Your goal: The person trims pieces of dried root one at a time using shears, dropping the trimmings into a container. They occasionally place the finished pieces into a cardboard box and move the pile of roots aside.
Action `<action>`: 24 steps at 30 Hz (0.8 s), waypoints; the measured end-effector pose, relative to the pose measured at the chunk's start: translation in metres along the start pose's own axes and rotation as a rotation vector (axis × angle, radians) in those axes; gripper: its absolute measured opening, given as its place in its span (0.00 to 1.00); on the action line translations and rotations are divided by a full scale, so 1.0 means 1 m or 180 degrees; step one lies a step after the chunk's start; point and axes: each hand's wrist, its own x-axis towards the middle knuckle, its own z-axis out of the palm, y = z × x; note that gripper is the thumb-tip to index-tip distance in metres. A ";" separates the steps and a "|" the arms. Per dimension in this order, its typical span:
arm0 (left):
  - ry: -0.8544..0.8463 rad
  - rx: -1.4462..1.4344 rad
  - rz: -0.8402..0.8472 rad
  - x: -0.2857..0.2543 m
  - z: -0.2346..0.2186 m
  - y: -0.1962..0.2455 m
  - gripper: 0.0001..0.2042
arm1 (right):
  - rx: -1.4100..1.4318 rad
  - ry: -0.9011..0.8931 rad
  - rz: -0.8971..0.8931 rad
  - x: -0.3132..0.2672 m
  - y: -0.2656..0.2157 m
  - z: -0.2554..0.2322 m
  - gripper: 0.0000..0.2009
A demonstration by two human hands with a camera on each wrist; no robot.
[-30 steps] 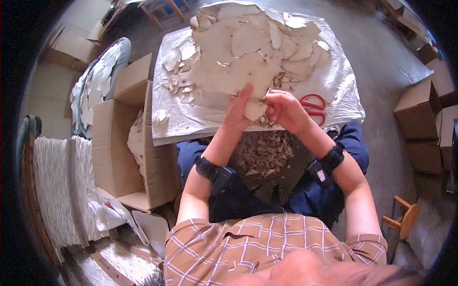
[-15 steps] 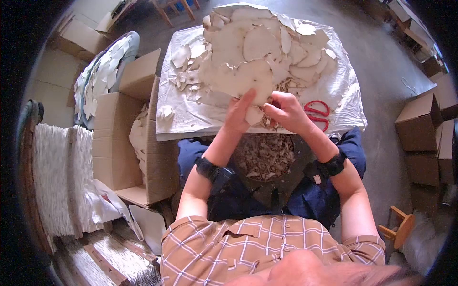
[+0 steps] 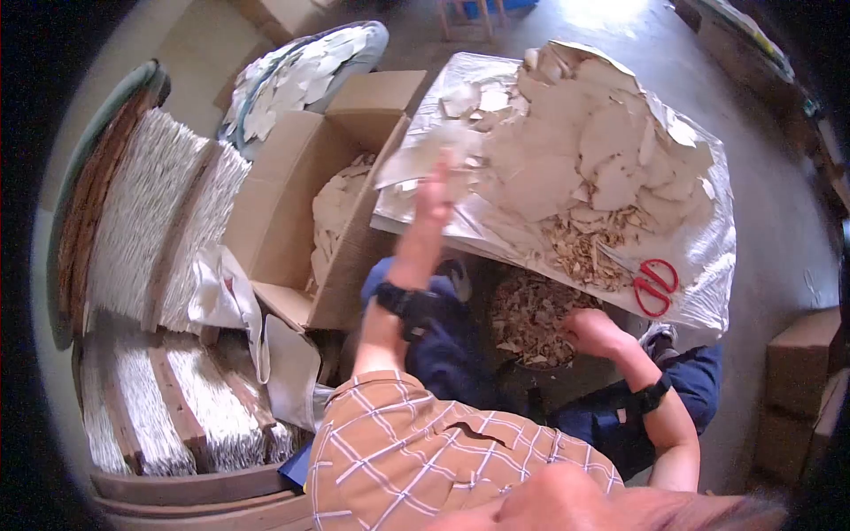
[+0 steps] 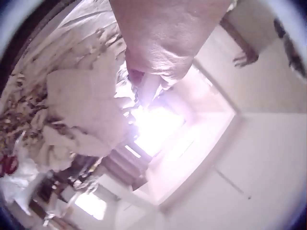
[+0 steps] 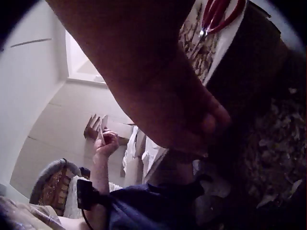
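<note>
My left hand (image 3: 432, 199) is raised over the left edge of the cloth-covered table. It grips a thin, flat, pale piece (image 5: 104, 125), which shows edge-on in the right wrist view and blurred in the head view. Lower and to the right, my right hand (image 3: 598, 333) hangs above a round container of broken scraps (image 3: 534, 305), fingers bent downward. Its fingertips are dark in the right wrist view, and I cannot tell whether a scrap is between them. A large heap of similar pale sheets (image 3: 567, 146) covers much of the table.
Red-handled scissors (image 3: 653, 288) lie near the table's front right, beside small brown-edged scraps (image 3: 591, 252). An open cardboard box (image 3: 274, 208) with pale pieces inside stands left of the table. Further left are stacked sheets (image 3: 146, 212) and a tray of pieces (image 3: 297, 75).
Both hands worked together on one piece at the table's front; now they are apart. The left has carried the piece leftward, the right has dropped over the scrap container. The head view has swung left.
</note>
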 end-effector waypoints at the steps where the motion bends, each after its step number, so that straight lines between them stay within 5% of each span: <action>1: -0.2566 -0.1190 -0.0829 0.052 -0.082 0.013 0.13 | 0.0001 -0.0023 0.0007 0.001 0.002 0.009 0.07; 2: -0.1625 -0.0210 -0.0847 0.060 -0.121 0.041 0.13 | 0.0045 0.0003 0.0116 -0.002 -0.002 0.009 0.07; 3: 0.0879 0.0064 0.0280 0.030 -0.056 0.058 0.17 | 0.0060 0.0158 0.0163 -0.002 -0.008 0.006 0.07; 4: 0.0660 -0.0447 0.0297 0.051 -0.089 0.072 0.20 | 0.0059 0.0334 0.0205 -0.004 -0.012 0.003 0.07; 6: 0.1782 -0.0493 -0.0335 0.050 -0.107 0.086 0.21 | -0.0092 0.0338 0.0267 -0.001 -0.006 0.007 0.08; 8: 0.2210 0.0340 -0.0581 0.046 -0.094 0.068 0.21 | -0.0254 0.0303 0.0268 0.006 -0.002 -0.001 0.08; 10: 0.1010 0.0913 -0.0059 0.037 -0.054 0.048 0.14 | -0.0281 0.0085 0.0236 0.009 -0.005 -0.008 0.08; 14: -0.0612 0.2382 -0.0148 0.035 0.021 -0.020 0.10 | -0.0334 0.0280 0.0115 0.013 -0.010 -0.029 0.06; 15: -0.0880 0.3087 0.0720 0.040 0.024 -0.052 0.14 | -0.0364 0.0299 0.0155 0.013 -0.013 -0.036 0.06; 17: -0.1051 0.5108 0.2389 0.008 0.072 -0.057 0.19 | -0.0458 0.0249 0.0492 0.012 -0.019 -0.055 0.05; 20: -0.1295 0.5359 0.3122 0.004 0.094 -0.082 0.22 | -0.0830 0.0630 0.0362 0.007 -0.013 -0.062 0.06; 24: -0.1294 0.5156 0.2927 0.000 0.091 -0.084 0.20 | -0.0786 0.0837 0.0381 -0.009 -0.028 -0.081 0.06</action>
